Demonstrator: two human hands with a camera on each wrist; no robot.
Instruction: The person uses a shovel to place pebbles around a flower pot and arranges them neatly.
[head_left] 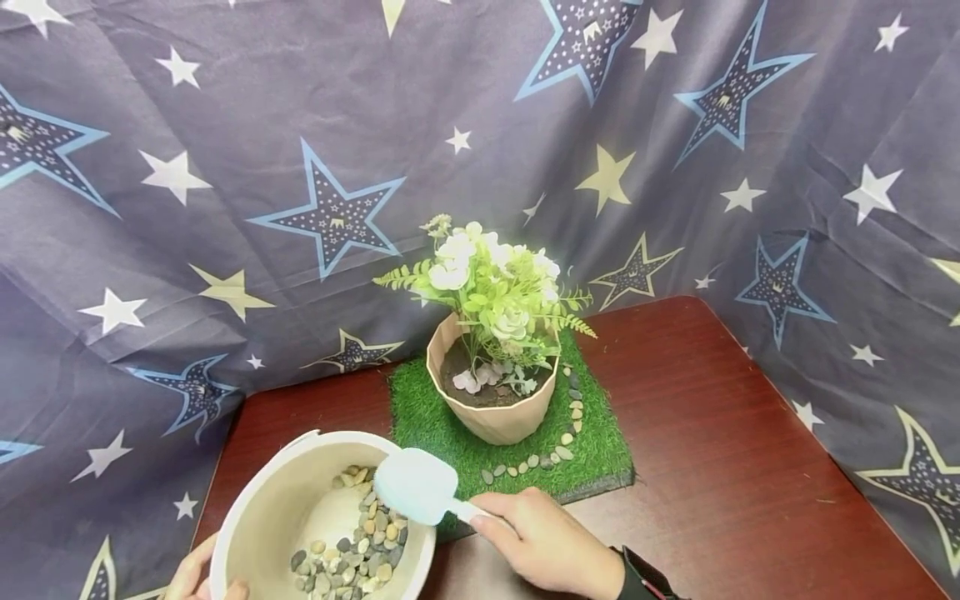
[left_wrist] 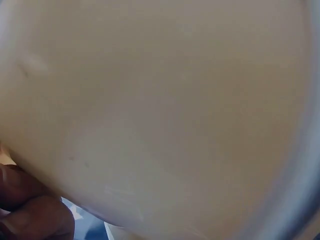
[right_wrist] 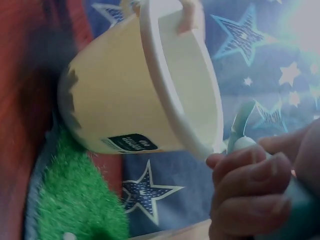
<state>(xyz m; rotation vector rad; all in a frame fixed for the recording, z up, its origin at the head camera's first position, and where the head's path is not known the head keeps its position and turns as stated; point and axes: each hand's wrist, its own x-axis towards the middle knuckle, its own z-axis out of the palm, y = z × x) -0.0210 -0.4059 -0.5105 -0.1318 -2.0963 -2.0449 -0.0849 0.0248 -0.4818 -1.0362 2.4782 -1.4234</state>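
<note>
A cream bucket with pebbles gathered on one side of its inside stands at the lower left of the head view. My left hand grips its rim at the left, the thumb over the inner edge; curled fingers show beside the bucket's wall in the left wrist view. By its handle, my right hand holds a light blue scoop, whose blade is over the bucket's right rim. The right wrist view shows that hand curled round the handle. Whether the blade carries pebbles I cannot tell.
A pink faceted pot with white flowers stands on a green turf mat. A curved line of pebbles lies on the mat around the pot's front right. The red-brown table meets a star-patterned cloth behind.
</note>
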